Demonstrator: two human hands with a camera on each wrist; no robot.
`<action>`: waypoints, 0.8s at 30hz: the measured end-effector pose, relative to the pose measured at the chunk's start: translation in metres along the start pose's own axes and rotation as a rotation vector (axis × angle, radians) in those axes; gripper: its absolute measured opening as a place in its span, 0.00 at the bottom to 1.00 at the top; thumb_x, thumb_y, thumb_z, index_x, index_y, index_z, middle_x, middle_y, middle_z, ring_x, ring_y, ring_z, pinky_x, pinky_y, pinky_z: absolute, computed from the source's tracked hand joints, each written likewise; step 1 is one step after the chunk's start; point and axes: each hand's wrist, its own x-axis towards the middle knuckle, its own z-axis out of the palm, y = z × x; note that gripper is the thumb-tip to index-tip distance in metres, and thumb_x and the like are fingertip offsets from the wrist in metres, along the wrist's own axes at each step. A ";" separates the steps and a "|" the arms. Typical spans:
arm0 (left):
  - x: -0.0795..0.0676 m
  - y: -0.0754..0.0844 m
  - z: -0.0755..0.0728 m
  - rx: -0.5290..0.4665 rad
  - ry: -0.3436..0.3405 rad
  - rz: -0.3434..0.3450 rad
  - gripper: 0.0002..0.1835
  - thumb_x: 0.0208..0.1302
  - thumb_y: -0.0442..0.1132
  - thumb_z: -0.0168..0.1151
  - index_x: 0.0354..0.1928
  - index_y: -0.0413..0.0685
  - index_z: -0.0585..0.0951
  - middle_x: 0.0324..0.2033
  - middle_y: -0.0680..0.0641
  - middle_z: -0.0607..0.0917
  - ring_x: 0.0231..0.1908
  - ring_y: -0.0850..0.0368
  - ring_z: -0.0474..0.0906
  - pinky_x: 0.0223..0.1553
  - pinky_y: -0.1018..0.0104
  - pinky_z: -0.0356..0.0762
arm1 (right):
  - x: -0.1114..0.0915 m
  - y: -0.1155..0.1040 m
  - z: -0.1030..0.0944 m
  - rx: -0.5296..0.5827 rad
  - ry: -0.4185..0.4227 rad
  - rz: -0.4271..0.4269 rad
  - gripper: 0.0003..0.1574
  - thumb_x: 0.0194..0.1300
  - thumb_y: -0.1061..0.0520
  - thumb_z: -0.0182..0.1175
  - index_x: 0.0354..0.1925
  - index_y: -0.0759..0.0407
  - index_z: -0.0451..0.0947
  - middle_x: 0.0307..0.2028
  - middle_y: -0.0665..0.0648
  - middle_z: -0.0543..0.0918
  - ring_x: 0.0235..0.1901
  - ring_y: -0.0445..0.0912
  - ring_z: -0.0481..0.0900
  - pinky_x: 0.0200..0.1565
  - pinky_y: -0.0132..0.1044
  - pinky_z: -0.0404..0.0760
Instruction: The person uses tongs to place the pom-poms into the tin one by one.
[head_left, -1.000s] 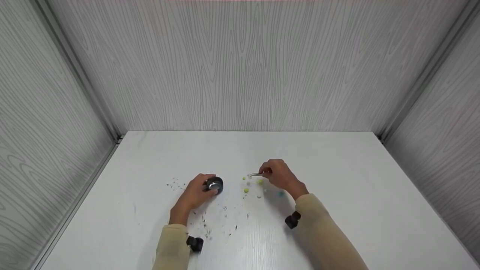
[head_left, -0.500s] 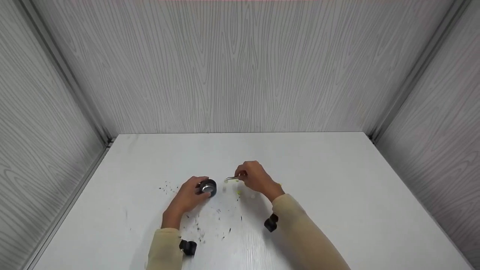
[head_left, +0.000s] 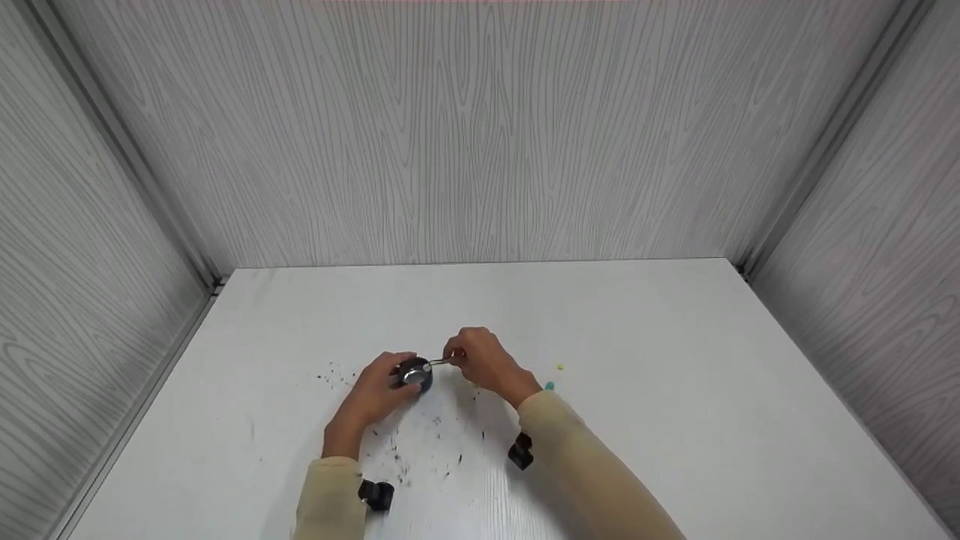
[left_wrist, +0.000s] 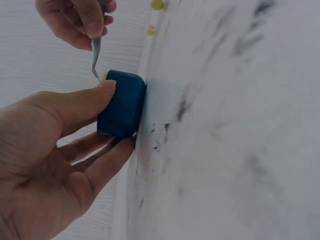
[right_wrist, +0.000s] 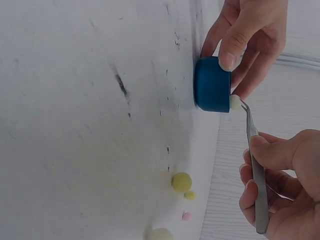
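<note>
With left hand (head_left: 379, 388), gripping blue cup (right_wrist: 212, 86) upright on desk (head_left: 637, 337); brace it firmly. Get pale ball (right_wrist: 235, 102), poised at cup mouth, inside rim before easing tweezers (right_wrist: 260, 200), pinched in right hand (head_left: 486, 362). See shiny cup interior from head only; see ball clearly from right wrist.

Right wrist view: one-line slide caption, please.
Left hand grips a blue cup; right hand holds tweezers with a pale ball at the cup's rim.

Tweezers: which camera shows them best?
Right wrist: the tweezers show nearly whole, from back end to bent tips at a pale ball. Left wrist shows mainly the front part below the right hand; head shows them small, partly hidden by that hand.
</note>
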 end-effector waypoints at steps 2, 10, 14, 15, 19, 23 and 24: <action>0.000 0.000 -0.001 -0.006 0.001 0.002 0.29 0.69 0.34 0.67 0.70 0.39 0.74 0.63 0.36 0.79 0.67 0.37 0.76 0.70 0.44 0.73 | 0.002 -0.002 0.003 0.004 0.006 -0.008 0.09 0.69 0.67 0.65 0.44 0.62 0.90 0.37 0.58 0.89 0.38 0.47 0.84 0.44 0.37 0.87; 0.000 0.001 0.000 -0.011 0.008 -0.021 0.29 0.68 0.34 0.68 0.70 0.41 0.74 0.64 0.38 0.79 0.67 0.38 0.76 0.71 0.45 0.73 | 0.003 -0.005 0.011 -0.045 0.007 -0.064 0.09 0.70 0.66 0.64 0.44 0.62 0.90 0.36 0.59 0.88 0.37 0.48 0.85 0.43 0.37 0.87; 0.000 0.002 0.001 -0.012 0.009 -0.017 0.29 0.68 0.34 0.68 0.70 0.41 0.75 0.63 0.38 0.79 0.67 0.39 0.76 0.72 0.44 0.72 | 0.004 -0.006 0.013 -0.042 0.009 -0.056 0.08 0.70 0.66 0.65 0.44 0.62 0.90 0.36 0.58 0.88 0.37 0.47 0.84 0.42 0.37 0.86; 0.000 0.003 0.002 -0.013 0.007 -0.017 0.29 0.68 0.34 0.68 0.70 0.41 0.75 0.63 0.38 0.80 0.67 0.39 0.76 0.72 0.44 0.71 | 0.004 -0.006 0.013 -0.040 0.008 -0.050 0.08 0.70 0.66 0.65 0.44 0.61 0.90 0.36 0.58 0.88 0.37 0.47 0.84 0.42 0.37 0.86; 0.000 0.002 0.001 -0.014 0.000 -0.019 0.29 0.68 0.34 0.68 0.70 0.42 0.74 0.63 0.39 0.79 0.68 0.39 0.75 0.72 0.43 0.71 | 0.005 -0.008 0.016 -0.024 0.005 -0.041 0.09 0.70 0.65 0.65 0.44 0.61 0.90 0.37 0.58 0.89 0.38 0.47 0.84 0.44 0.38 0.87; -0.001 0.001 -0.001 -0.021 0.009 -0.010 0.28 0.68 0.33 0.68 0.70 0.42 0.75 0.62 0.39 0.80 0.67 0.38 0.75 0.72 0.42 0.71 | 0.007 -0.010 0.018 -0.018 0.002 -0.040 0.10 0.71 0.66 0.64 0.46 0.62 0.90 0.39 0.59 0.89 0.40 0.48 0.85 0.46 0.38 0.87; -0.001 0.000 -0.001 -0.026 0.009 -0.013 0.28 0.68 0.33 0.68 0.70 0.42 0.75 0.62 0.39 0.80 0.67 0.39 0.76 0.72 0.43 0.71 | 0.007 -0.011 0.019 -0.018 -0.001 -0.038 0.10 0.71 0.66 0.64 0.46 0.62 0.89 0.39 0.59 0.89 0.40 0.48 0.85 0.46 0.38 0.88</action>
